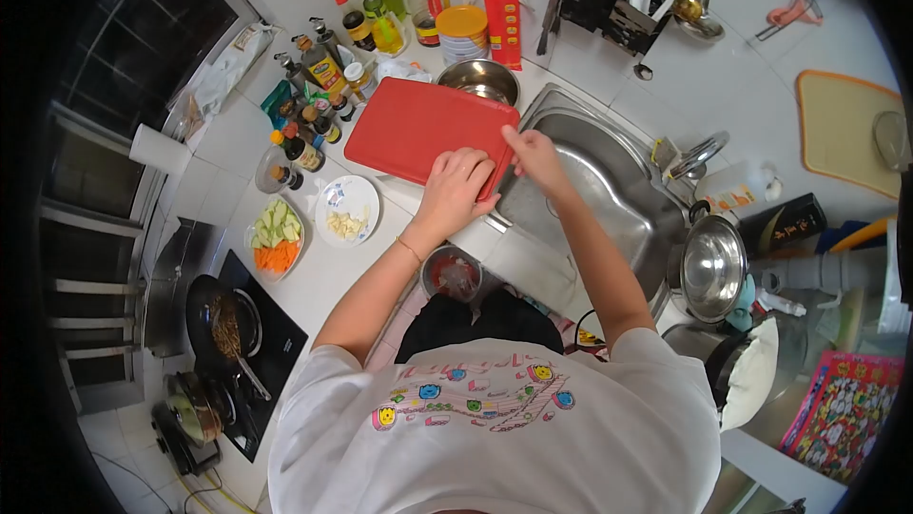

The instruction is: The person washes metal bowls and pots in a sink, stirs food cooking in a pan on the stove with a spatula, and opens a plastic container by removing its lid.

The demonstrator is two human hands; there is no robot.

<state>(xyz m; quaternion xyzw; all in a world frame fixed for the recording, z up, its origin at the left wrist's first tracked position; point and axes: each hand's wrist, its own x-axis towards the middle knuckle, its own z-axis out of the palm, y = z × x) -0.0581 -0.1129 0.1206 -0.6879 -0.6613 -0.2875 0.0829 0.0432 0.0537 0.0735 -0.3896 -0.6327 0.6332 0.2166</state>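
Note:
A red cutting board (pixel 409 124) lies at a slant over the counter, its right end beside the sink (pixel 609 200). My left hand (pixel 456 186) is closed on the board's near edge, fingers bent over the top. At the right end, my right hand (pixel 535 160) grips the board's side edge, thumb uppermost; its other fingers are partly hidden. Left of the board is a white plate (pixel 359 193) with chopped pale pieces, perhaps garlic. Beside it, a tray holds sliced green vegetable (pixel 277 222) and orange carrot pieces (pixel 276 256).
A metal bowl (pixel 478 81) stands behind the board, among bottles (pixel 321 62) along the wall. The faucet (pixel 702 155) rises at the sink's right. On the left, a black pan (pixel 225 319) with browned food sits on the stove. Below the counter is a bin (pixel 451 273).

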